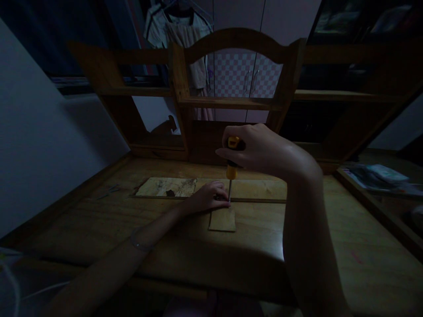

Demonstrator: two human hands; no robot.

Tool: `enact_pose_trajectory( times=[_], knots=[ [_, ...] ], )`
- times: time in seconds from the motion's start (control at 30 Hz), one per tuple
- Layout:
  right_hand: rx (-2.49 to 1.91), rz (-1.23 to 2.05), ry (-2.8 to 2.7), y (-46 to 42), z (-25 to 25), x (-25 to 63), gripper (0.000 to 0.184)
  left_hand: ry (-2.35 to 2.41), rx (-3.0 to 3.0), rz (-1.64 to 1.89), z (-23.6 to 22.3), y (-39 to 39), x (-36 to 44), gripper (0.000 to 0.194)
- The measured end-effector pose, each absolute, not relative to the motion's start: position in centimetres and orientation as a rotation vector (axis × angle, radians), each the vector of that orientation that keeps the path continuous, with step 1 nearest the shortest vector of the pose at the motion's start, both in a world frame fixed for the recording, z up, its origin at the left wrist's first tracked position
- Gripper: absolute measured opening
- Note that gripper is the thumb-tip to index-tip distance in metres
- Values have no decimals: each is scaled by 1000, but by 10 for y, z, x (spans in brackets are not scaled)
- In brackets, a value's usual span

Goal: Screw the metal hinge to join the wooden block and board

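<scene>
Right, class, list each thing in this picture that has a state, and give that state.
Screwdriver: nearly upright, tip down
Right hand: closed around the handle
Left hand: beside the screwdriver's tip
Small board: lying flat
Stained board: lying flat
Checked cupboard doors: shut
Bracelet: worn on left forearm

Light is dim, with a bright reflection (pixel 278 245) on the wooden desktop (pixel 360 220). Open wooden shelving (pixel 231 104) lines its far edge. Plain wall (pixel 49 149) at left; behind, a pale wardrobe (pixel 238 15) with checkered panels (pixel 231 75), hanging clothes (pixel 185 37), a dark cabinet (pixel 360 31)
</scene>
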State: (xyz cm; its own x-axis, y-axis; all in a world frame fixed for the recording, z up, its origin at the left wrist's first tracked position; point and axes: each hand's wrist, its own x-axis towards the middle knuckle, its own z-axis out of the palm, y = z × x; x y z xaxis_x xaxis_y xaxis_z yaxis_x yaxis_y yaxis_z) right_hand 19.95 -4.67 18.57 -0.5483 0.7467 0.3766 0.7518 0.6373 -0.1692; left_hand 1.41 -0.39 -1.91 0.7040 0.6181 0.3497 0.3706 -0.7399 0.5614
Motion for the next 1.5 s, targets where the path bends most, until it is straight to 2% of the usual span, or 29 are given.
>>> enact_pose_trajectory(
  times=[0.73,0.97,1.17,1.5],
  knots=[
    [-1195,-101,-2387,-41,183,199,23,771,2463,708,-22,-1,13,26],
    [-1135,-94,-2334,-45,180,202,35,777,2459,706,-19,-2,13,23],
    [-1109,-81,-2367,-46,181,198,33,780,2456,699,-20,-2,14,24],
    [-1132,-109,-2367,-45,183,197,21,768,2462,700,-20,-2,13,23]
  ],
)
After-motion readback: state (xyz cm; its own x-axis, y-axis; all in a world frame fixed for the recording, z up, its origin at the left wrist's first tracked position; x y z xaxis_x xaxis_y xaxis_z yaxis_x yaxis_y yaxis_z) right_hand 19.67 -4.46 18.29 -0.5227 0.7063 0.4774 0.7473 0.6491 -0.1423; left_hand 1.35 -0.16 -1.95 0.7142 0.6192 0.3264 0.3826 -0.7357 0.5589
